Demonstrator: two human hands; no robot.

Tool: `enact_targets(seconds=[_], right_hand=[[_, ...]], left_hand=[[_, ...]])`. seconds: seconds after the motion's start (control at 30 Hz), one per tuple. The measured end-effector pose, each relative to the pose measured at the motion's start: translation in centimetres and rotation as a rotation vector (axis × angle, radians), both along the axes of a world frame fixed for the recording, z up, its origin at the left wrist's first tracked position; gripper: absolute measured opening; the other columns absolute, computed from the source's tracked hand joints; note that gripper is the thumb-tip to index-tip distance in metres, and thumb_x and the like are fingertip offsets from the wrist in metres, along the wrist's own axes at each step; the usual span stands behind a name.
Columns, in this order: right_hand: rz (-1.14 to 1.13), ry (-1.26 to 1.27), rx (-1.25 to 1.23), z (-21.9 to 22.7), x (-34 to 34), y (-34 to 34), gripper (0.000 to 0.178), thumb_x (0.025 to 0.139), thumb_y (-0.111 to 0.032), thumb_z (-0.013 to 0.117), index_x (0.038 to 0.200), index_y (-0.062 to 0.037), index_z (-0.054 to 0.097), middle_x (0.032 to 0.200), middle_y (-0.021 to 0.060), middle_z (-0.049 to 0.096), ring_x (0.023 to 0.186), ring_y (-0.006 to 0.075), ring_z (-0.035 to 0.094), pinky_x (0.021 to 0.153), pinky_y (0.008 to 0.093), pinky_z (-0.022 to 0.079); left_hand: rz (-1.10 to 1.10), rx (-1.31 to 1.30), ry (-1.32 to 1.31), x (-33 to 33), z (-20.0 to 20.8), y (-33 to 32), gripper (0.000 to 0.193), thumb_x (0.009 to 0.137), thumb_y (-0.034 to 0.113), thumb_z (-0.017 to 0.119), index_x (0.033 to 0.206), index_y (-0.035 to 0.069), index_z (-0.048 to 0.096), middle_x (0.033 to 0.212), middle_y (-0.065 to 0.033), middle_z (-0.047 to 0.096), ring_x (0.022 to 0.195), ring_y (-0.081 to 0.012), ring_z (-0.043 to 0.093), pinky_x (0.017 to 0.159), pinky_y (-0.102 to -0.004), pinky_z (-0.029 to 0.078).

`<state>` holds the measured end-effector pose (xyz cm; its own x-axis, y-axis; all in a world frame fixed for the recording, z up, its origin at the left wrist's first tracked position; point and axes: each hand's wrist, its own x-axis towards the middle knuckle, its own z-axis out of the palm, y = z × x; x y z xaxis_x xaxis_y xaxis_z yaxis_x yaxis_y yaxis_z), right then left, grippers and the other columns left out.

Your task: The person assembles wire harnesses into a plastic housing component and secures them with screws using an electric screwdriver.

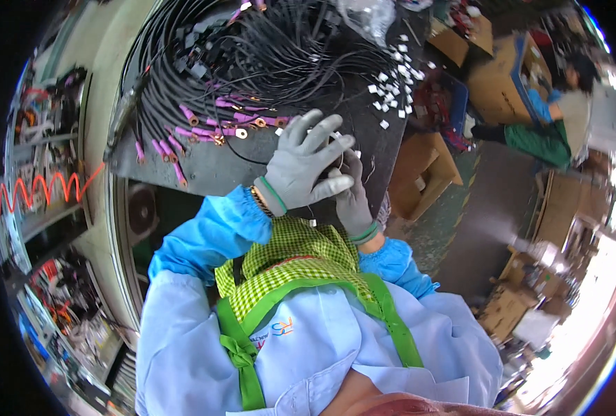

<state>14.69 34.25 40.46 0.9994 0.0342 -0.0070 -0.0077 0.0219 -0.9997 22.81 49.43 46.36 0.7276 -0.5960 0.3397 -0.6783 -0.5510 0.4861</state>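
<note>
Both my hands wear grey gloves with green cuffs and meet over the near edge of the black worktable (211, 166). My left hand (302, 163) is open, with its fingers spread and its thumb stretched toward the right. Just beside it, my right hand (353, 197) has its fingers bent upward, partly hidden behind the left one. Between them a bit of thin wire (341, 161) shows, too small to follow. A small white connector (313, 222) hangs below my left hand in front of the green checked apron (287, 253). What my right fingers hold is hidden.
Black cables (280, 55) heap across the table, with purple-sleeved ring terminals (242, 133) at their near ends. Small white connectors (394, 87) lie at the right edge. An open cardboard box (422, 173) stands beside the table. A co-worker (564, 118) sits farther right; shelves (45, 173) are at left.
</note>
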Motion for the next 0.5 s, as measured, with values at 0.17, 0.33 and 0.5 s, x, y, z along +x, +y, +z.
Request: enact_targets(seconds=[0.17,0.33,0.5], right_hand=[[0.03,-0.09,-0.537,3.0,-2.5,-3.7,0.04,0.092,-0.017,0.057,0.128,-0.0002,0.048,0.12,0.0112,0.054,0.1,0.0157,0.058,0.08,0.0297,0.05],[-0.41,0.12,-0.08,0.6,-12.6,-7.4,0.037,0.092,-0.018,0.059,0.122,0.001,0.053,0.107,0.0061,0.059,0.091,0.0101,0.057,0.077,0.0246,0.048],[-0.589,0.12,-0.038,1.5,-19.6,-12.3,0.032,0.094,-0.021,0.056,0.119,-0.0024,0.057,0.102,0.0012,0.059,0.088,0.0076,0.056,0.074,0.022,0.047]], left_hand=[[-0.094,0.04,-0.254,0.0,-2.3,-1.1,0.056,0.073,0.056,0.067,0.111,0.014,0.062,0.134,-0.0104,0.046,0.123,-0.0373,0.039,0.098,-0.0504,0.036],[-0.081,0.141,-0.372,-0.8,-3.3,-0.5,0.053,0.074,0.05,0.068,0.118,0.022,0.059,0.139,-0.0061,0.042,0.132,-0.0353,0.032,0.105,-0.0554,0.027],[-0.062,0.278,-0.563,-6.1,-1.0,-3.6,0.059,0.08,0.051,0.06,0.131,0.023,0.051,0.142,-0.0088,0.037,0.138,-0.0346,0.022,0.111,-0.0613,0.007]])
